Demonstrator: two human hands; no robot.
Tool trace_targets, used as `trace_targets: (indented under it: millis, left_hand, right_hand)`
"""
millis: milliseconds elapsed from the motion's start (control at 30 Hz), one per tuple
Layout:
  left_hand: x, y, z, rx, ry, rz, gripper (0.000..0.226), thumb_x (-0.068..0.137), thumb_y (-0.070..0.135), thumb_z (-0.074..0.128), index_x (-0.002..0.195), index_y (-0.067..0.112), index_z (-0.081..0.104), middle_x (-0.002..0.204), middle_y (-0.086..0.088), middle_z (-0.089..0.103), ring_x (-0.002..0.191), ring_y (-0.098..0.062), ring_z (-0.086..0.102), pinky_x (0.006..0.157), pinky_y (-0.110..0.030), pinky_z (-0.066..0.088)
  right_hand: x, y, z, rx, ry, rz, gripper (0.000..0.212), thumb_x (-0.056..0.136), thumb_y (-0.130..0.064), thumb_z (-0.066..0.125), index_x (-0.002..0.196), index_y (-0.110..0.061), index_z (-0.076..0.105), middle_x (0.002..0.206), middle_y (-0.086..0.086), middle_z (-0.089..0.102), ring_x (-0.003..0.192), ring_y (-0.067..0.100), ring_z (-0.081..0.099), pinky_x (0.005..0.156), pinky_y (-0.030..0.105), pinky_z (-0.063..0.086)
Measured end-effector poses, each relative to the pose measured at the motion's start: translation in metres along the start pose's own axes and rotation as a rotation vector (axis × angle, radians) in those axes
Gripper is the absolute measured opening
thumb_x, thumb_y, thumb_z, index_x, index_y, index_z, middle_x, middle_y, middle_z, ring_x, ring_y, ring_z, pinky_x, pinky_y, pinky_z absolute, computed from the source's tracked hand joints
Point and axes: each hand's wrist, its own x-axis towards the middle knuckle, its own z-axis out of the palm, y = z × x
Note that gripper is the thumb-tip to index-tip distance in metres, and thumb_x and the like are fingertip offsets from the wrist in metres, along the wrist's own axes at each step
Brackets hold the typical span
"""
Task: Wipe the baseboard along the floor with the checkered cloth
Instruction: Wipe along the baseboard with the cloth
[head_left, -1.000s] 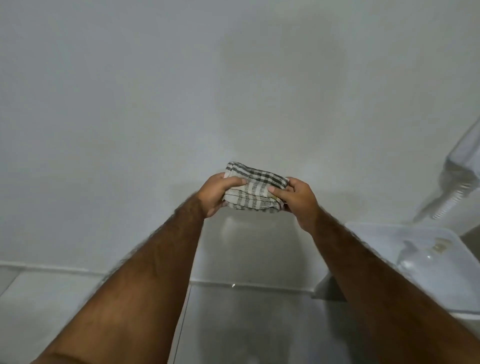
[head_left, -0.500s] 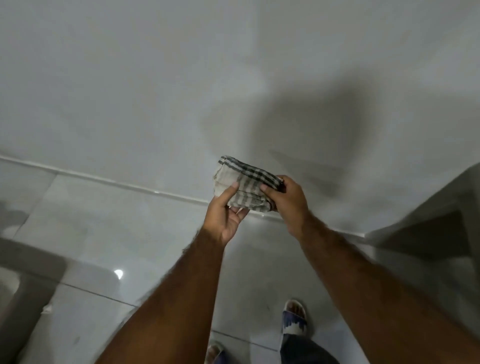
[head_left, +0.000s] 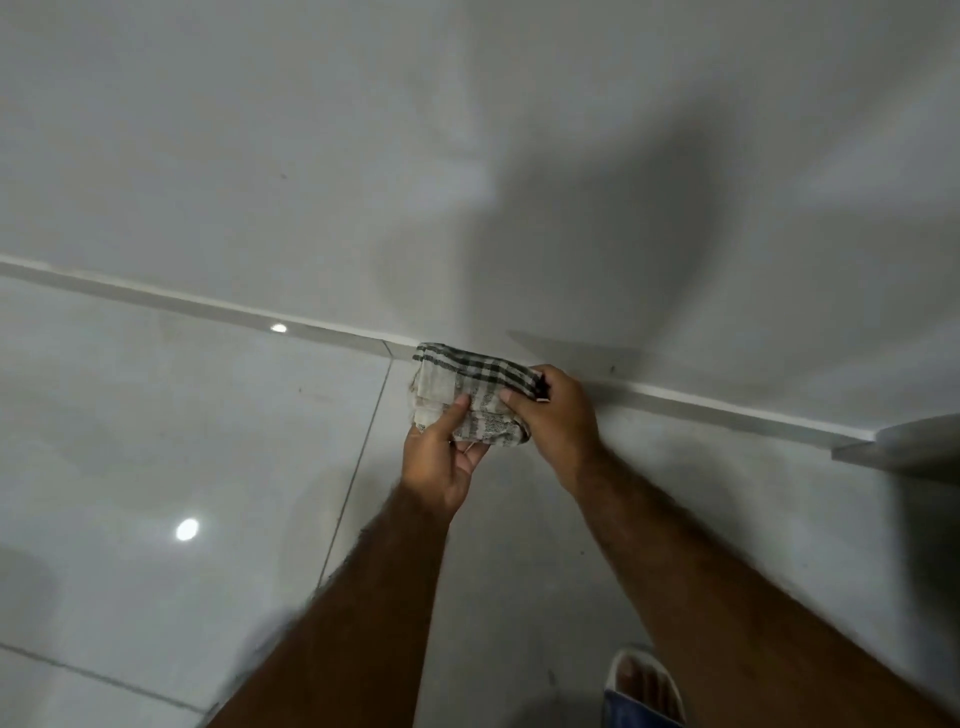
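My left hand (head_left: 439, 462) pinches the lower left part of the checkered cloth (head_left: 470, 395) between thumb and fingers. My right hand (head_left: 558, 415) grips its right end, fingers closed around the fold. The cloth is folded in a thick bundle and sits in the middle of the frame, in front of the white baseboard (head_left: 208, 306); I cannot tell if it touches it. The baseboard runs from the left edge down toward the right. Below is the shiny tiled floor (head_left: 156, 441), and my sandal (head_left: 644, 680) shows at the bottom right.
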Motion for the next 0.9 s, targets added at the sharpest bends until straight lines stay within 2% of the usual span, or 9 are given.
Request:
trace_targets:
  millis: [100,200,267,300,400,600,700,800,900]
  left_hand:
    - [0.047,-0.019,-0.020,0.000,0.023,0.029,0.046,0.099,-0.001,0.061,0.145,0.001,0.058,0.137,-0.026,0.069,0.112,-0.034,0.074,0.082,-0.042,0.067]
    - [0.086,-0.026,-0.041,-0.002,0.144,0.124,0.047,0.095,-0.001,0.066,0.141,0.005,0.062,0.129,-0.023,0.074,0.111,-0.037,0.075,0.079,-0.040,0.067]
    - [0.108,-0.022,-0.054,-0.013,0.309,0.191,0.045,0.090,-0.001,0.068,0.135,0.005,0.067,0.114,-0.021,0.079,0.094,-0.034,0.077,0.067,-0.035,0.066]
    - [0.118,-0.019,-0.058,-0.005,0.385,0.212,0.042,0.089,0.001,0.069,0.131,0.004,0.069,0.104,-0.018,0.079,0.083,-0.030,0.077,0.059,-0.031,0.064]
    - [0.141,-0.012,-0.063,0.078,0.476,0.192,0.032,0.090,0.008,0.070,0.121,0.001,0.070,0.097,-0.015,0.077,0.073,-0.026,0.075,0.049,-0.027,0.060]
    - [0.168,-0.004,-0.051,0.262,0.442,0.165,0.020,0.095,0.010,0.065,0.112,0.000,0.067,0.090,-0.014,0.073,0.070,-0.025,0.073,0.039,-0.022,0.054]
    - [0.179,0.000,-0.049,0.287,0.445,0.187,0.013,0.095,0.008,0.065,0.105,0.001,0.065,0.090,-0.015,0.071,0.073,-0.027,0.073,0.041,-0.026,0.058]
    - [0.187,0.001,-0.047,0.294,0.455,0.190,0.005,0.096,0.008,0.064,0.097,0.003,0.064,0.090,-0.015,0.070,0.075,-0.027,0.073,0.052,-0.032,0.063]
    - [0.193,0.000,-0.045,0.300,0.448,0.154,0.008,0.095,0.004,0.059,0.087,0.003,0.063,0.087,-0.017,0.069,0.075,-0.030,0.072,0.057,-0.034,0.062]
  right_hand:
    - [0.023,0.030,0.010,-0.177,0.056,-0.114,0.037,0.095,-0.009,0.081,0.130,-0.010,0.068,0.123,0.007,0.074,0.120,0.027,0.070,0.103,0.037,0.058]
    - [0.040,0.034,0.001,-0.572,0.304,-0.649,0.067,0.096,-0.004,0.074,0.156,0.002,0.046,0.160,0.019,0.047,0.151,0.036,0.043,0.124,0.047,0.037]
    - [0.050,0.026,-0.007,-0.810,0.394,-1.005,0.071,0.095,-0.003,0.069,0.160,0.000,0.040,0.167,0.015,0.038,0.158,0.035,0.032,0.127,0.054,0.028]
    - [0.056,0.021,-0.010,-0.883,0.467,-1.077,0.074,0.095,-0.003,0.066,0.163,-0.003,0.037,0.170,0.013,0.034,0.159,0.033,0.029,0.129,0.056,0.024]
    - [0.084,0.014,-0.017,-1.001,0.765,-1.086,0.078,0.100,-0.012,0.064,0.168,-0.012,0.026,0.174,0.007,0.026,0.161,0.029,0.024,0.129,0.061,0.016]
    - [0.133,0.025,-0.025,-1.246,0.948,-1.121,0.071,0.114,-0.046,0.049,0.168,-0.019,0.013,0.171,0.008,0.033,0.155,0.032,0.024,0.127,0.059,-0.005]
    - [0.135,0.025,-0.024,-1.249,0.972,-1.159,0.073,0.113,-0.049,0.051,0.167,-0.019,0.014,0.173,0.005,0.027,0.155,0.032,0.026,0.128,0.060,-0.003]
    - [0.123,0.029,-0.031,-1.209,0.904,-1.150,0.074,0.112,-0.041,0.057,0.170,-0.020,0.016,0.175,0.003,0.009,0.165,0.026,0.002,0.129,0.059,-0.004]
    - [0.115,0.027,-0.054,-1.154,0.918,-1.089,0.096,0.102,-0.049,0.066,0.171,-0.018,0.007,0.177,0.000,-0.007,0.164,0.024,-0.011,0.126,0.065,-0.004]
